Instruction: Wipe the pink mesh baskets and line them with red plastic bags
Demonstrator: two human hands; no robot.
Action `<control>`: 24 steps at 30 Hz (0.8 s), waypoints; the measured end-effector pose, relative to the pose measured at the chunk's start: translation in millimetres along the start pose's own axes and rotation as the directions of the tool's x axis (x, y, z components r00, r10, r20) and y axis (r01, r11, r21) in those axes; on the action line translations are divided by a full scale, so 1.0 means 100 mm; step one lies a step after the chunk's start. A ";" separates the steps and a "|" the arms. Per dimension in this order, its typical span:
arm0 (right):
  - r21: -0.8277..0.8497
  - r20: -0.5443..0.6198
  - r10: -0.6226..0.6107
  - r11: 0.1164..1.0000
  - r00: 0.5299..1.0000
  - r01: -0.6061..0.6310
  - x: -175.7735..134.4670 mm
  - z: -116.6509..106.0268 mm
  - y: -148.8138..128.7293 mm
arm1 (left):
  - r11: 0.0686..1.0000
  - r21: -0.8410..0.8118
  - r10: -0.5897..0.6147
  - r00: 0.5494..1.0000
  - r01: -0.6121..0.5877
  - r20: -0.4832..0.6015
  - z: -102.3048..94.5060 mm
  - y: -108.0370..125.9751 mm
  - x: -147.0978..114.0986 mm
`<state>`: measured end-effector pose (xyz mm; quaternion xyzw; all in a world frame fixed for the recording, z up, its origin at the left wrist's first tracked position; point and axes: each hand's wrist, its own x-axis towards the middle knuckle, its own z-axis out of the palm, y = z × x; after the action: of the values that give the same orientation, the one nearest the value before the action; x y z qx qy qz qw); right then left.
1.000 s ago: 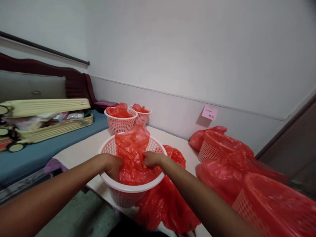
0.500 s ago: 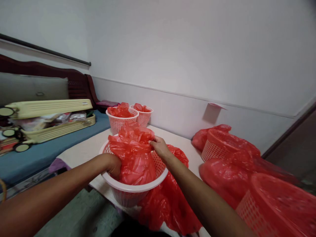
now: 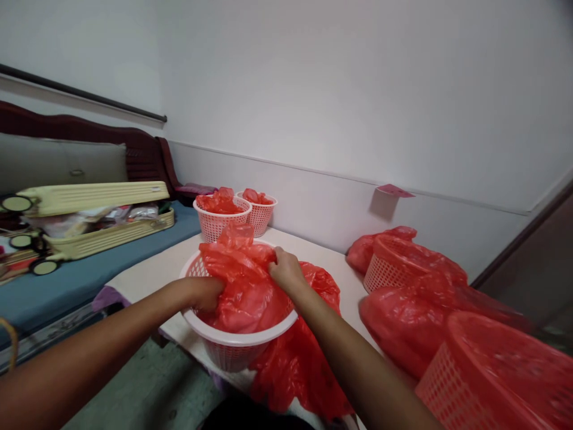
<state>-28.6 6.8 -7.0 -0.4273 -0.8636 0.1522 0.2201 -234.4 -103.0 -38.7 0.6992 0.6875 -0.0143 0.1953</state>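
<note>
A white plastic basket (image 3: 244, 340) with a perforated wall stands near the table's front edge. Bunched inside it, and rising above its rim, is a red plastic bag (image 3: 250, 298). My right hand (image 3: 286, 272) pinches the bag's upper right part, fingers closed on the film. My left hand (image 3: 208, 295) reaches down inside the basket's left side against the bag; its fingers are hidden by the red film. Another red plastic bag (image 3: 304, 370) lies crumpled beside the basket, partly under my right forearm.
Two more baskets (image 3: 219, 224) holding red bags stand behind. At right, red bags (image 3: 403, 322) wrap or lie beside further baskets (image 3: 465, 382). An open yellow suitcase (image 3: 107, 239) lies on the blue bed at left. A pink paper (image 3: 394, 190) sticks out from the wall.
The bag's top has sunk and shifted slightly inside the basket. My right hand still grips it, with its fingers turned more over the film. The camera view has shifted a little.
</note>
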 end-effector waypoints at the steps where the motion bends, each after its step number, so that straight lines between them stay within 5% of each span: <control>1: -0.023 -0.041 0.002 1.000 0.999 -0.003 -0.05 -0.06 -0.01 | 1.000 -0.001 0.002 1.000 -0.002 -0.013 -0.04 0.00 -0.06; 7: -0.052 -0.164 -0.127 0.991 0.978 0.120 -0.41 -0.15 0.10 | 0.999 -0.016 0.037 0.938 -0.046 -0.343 -0.19 0.15 -0.53; 9: -0.001 -0.237 -0.168 0.985 0.957 0.173 -0.46 -0.10 0.16 | 0.997 0.021 0.078 0.847 -0.079 -0.526 -0.18 0.26 -0.63; 11: 0.039 -0.287 -0.156 0.984 0.945 0.174 -0.47 -0.06 0.18 | 0.979 0.137 0.204 0.689 -0.152 -0.696 -0.17 0.35 -0.65; 13: 0.041 -0.290 -0.165 0.982 0.943 0.185 -0.46 -0.05 0.16 | 0.932 0.295 0.362 0.563 -0.210 -0.743 -0.17 0.40 -0.58; 14: 0.041 -0.289 -0.179 0.979 0.941 0.199 -0.46 -0.05 0.15 | 0.910 0.350 0.414 0.553 -0.223 -0.723 -0.18 0.41 -0.53; 19: 0.032 -0.323 -0.207 0.973 0.924 0.229 -0.46 -0.05 0.18 | 0.924 0.331 0.363 0.719 -0.194 -0.593 -0.23 0.37 -0.31; 24: 0.029 -0.417 -0.144 0.985 0.897 0.172 -0.44 0.00 0.34 | 0.954 0.241 0.289 0.773 -0.181 -0.564 -0.13 0.41 -0.49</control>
<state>17.8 -8.4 -32.9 -0.3710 -0.8237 0.0680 0.4233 -200.7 -145.0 -2.0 0.7633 0.6167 0.1701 -0.0904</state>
